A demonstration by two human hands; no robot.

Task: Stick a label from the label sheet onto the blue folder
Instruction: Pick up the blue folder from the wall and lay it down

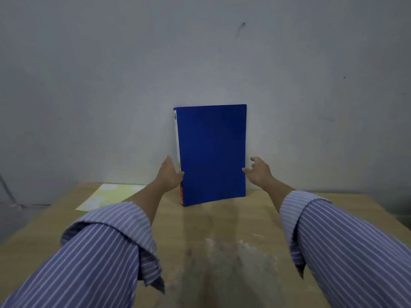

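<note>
The blue folder (212, 152) stands upright on its lower edge at the far side of the wooden table (200, 230), close to the wall, its white spine facing left. My left hand (170, 173) grips the spine side low down, thumb on the front cover. My right hand (259, 171) is at the folder's right edge, fingertips touching it, fingers spread. The yellow label sheet (111, 195) with white labels lies flat on the table to the left, behind my left forearm.
A grey wall (200, 63) rises right behind the table. The table's near middle shows a worn, whitish patch (233, 252). Striped sleeves cover both forearms. A dark floor area lies beyond the table's left and right edges.
</note>
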